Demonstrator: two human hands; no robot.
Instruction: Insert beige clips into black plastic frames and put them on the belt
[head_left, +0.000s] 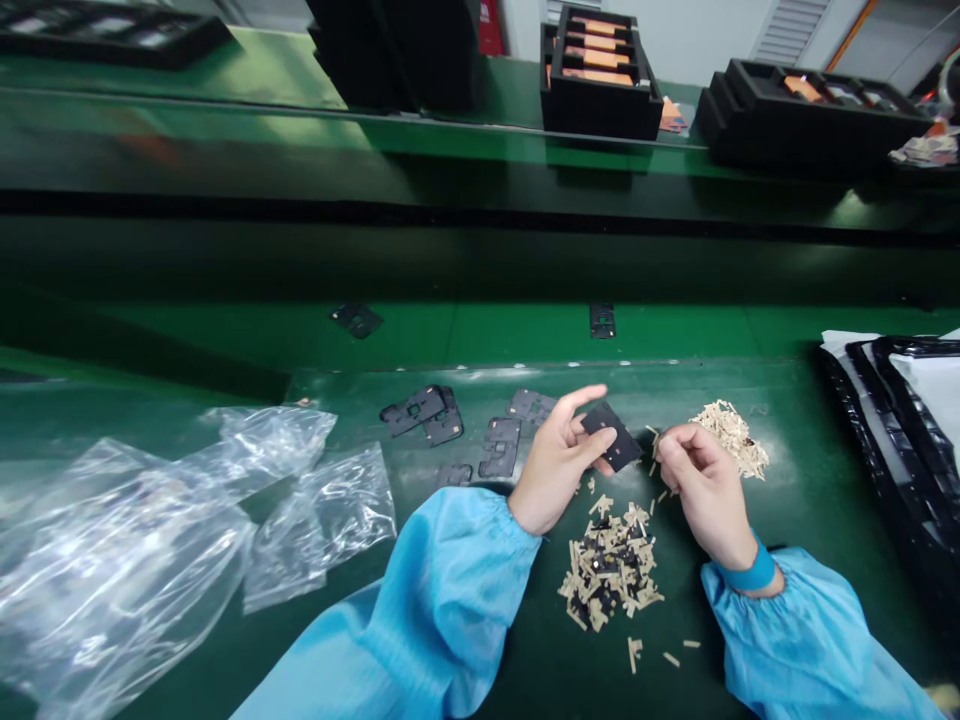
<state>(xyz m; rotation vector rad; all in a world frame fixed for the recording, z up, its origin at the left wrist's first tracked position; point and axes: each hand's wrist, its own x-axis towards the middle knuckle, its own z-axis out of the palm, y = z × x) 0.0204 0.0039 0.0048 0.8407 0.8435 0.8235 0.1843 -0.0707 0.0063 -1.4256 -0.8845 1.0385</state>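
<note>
My left hand grips a flat black plastic plate between thumb and fingers, tilted above the green bench. Just right of it, my right hand is closed in a pinch, with a small tan strip at the fingertips. Under both hands lies a heap of small tan and black pieces. Behind my right hand sits another pile of tan strips. Several similar black plates lie left of my left hand, among them one plate close to the wrist and an overlapping pair.
Crumpled clear plastic bags cover the bench's left side. Black-and-white packaging stands at the right. On the raised shelf are black trays with orange pieces. Two more black plates, one left and one right, lie beneath the shelf.
</note>
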